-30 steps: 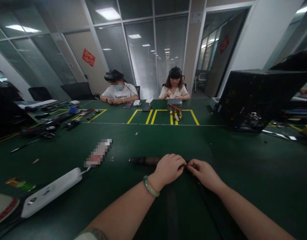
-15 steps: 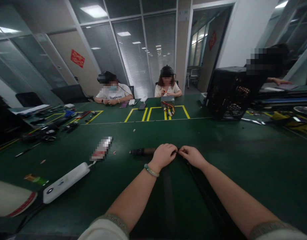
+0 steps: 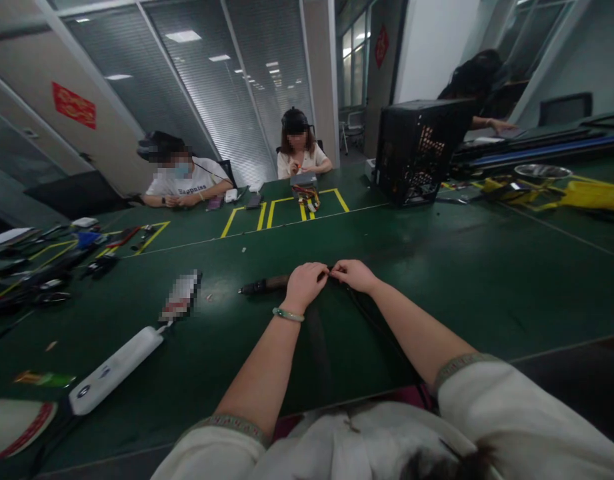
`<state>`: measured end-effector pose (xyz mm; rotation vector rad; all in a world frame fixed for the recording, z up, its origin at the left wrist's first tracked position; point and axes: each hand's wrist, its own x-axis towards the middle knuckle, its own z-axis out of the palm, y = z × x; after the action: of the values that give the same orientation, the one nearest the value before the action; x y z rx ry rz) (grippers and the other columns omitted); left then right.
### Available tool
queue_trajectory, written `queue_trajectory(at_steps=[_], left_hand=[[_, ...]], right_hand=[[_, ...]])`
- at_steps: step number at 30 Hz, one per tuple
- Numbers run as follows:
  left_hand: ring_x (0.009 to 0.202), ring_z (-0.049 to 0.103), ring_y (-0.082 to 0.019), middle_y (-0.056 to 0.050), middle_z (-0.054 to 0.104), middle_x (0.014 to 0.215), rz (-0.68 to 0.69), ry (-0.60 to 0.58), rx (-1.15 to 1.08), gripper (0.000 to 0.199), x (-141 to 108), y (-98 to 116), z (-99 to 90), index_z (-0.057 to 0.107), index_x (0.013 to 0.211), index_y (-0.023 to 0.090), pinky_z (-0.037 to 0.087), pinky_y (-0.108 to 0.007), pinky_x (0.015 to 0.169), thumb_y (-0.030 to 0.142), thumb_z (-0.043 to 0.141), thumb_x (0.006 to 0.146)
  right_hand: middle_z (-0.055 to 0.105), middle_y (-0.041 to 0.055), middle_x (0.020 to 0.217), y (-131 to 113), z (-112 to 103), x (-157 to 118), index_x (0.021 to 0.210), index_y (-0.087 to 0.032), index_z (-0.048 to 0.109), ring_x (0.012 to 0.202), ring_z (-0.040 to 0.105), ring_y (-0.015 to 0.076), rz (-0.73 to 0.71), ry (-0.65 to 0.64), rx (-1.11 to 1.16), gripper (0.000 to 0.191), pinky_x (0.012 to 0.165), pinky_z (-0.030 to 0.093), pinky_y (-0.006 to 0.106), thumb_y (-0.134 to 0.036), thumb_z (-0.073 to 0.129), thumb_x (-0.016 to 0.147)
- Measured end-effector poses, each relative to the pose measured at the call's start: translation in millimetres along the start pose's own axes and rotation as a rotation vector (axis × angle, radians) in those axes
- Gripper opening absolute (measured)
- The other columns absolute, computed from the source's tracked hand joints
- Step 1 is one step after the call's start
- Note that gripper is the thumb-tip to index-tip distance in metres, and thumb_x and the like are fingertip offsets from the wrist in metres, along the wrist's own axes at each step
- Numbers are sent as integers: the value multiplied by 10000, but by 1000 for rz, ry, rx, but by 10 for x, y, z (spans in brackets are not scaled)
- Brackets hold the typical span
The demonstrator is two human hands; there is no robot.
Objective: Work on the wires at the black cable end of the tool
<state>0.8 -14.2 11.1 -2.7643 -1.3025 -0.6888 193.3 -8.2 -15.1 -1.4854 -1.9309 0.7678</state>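
The view has tipped downward; the left hand [image 3: 305, 285] and right hand [image 3: 353, 275], fingertips nearly meeting, pinch a thin black cable [image 3: 374, 330] running toward lower right across the green counter [image 3: 461, 293].

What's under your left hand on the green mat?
A dark cylindrical handle sticks out from beneath the left hand, and a thin black cable runs away from the fingertips. The hand hides the handle's end, so any join there can't be seen.
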Motion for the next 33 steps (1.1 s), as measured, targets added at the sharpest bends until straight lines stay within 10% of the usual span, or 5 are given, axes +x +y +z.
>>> queue_trajectory(at_steps=[33], left_hand=[[983, 568, -204, -19, 648, 1053, -39, -88, -54, 113, 76, -87, 20, 623, 982, 246, 417, -342, 861, 277, 541, 909]], right_hand=[[678, -5, 719, 2, -42, 31, 878, -195, 694, 646, 586, 125, -20, -72, 32, 212, 608, 380, 233, -385, 601, 863]])
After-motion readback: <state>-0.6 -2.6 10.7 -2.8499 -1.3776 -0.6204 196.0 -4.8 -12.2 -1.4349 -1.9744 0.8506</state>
